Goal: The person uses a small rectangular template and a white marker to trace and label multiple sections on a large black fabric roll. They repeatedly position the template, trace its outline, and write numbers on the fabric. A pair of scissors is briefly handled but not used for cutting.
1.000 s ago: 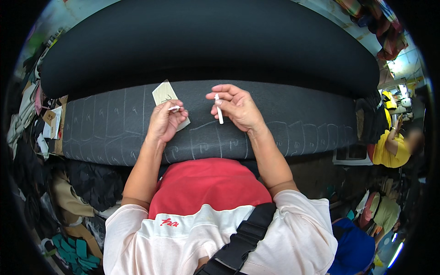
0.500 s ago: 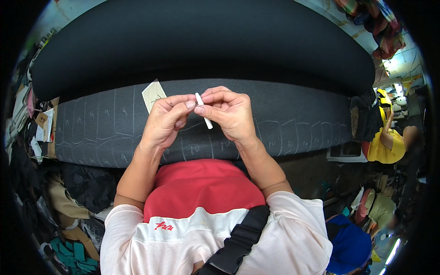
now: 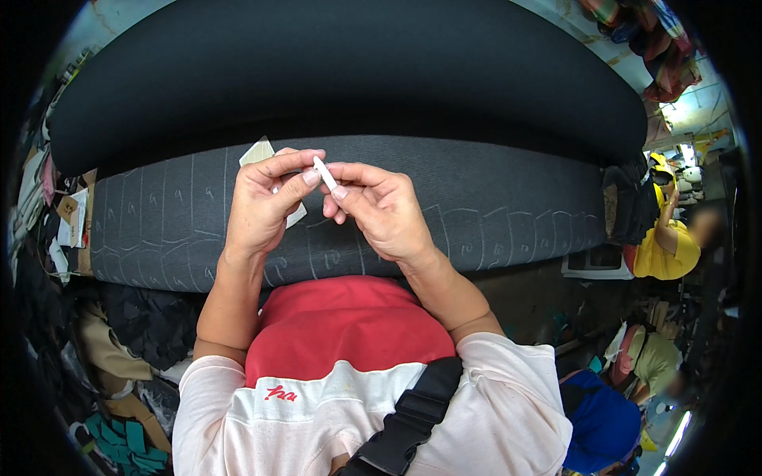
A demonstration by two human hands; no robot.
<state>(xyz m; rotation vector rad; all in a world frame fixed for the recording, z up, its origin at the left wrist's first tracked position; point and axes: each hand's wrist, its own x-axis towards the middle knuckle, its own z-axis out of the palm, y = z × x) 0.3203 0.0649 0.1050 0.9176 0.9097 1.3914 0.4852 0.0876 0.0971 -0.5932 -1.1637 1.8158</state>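
A short white stick (image 3: pixel 325 174) with a tapered end, which looks like marking chalk, is held between my two hands above black material. My left hand (image 3: pixel 263 198) has thumb and forefinger closed at its upper end. My right hand (image 3: pixel 389 208) pinches the lower part, its thumb lying along the stick. Behind my left hand shows a cream pattern card (image 3: pixel 255 151), mostly covered; I cannot tell if that hand touches it. Beneath both hands stretches the black material (image 3: pixel 508 174), drawn with rows of white outlines and marks.
A large black roll (image 3: pixel 349 63) lies along the far side. Papers (image 3: pixel 71 214) and cloth stand at the left edge, with dark scraps (image 3: pixel 151 325) below. A person in yellow (image 3: pixel 671 246) is at the right, near a white frame (image 3: pixel 595 262) and a blue item (image 3: pixel 599 420).
Both hands have moved slightly left, and the stick is tilted more, with less of it showing below my right thumb. More of the card shows under my left hand.
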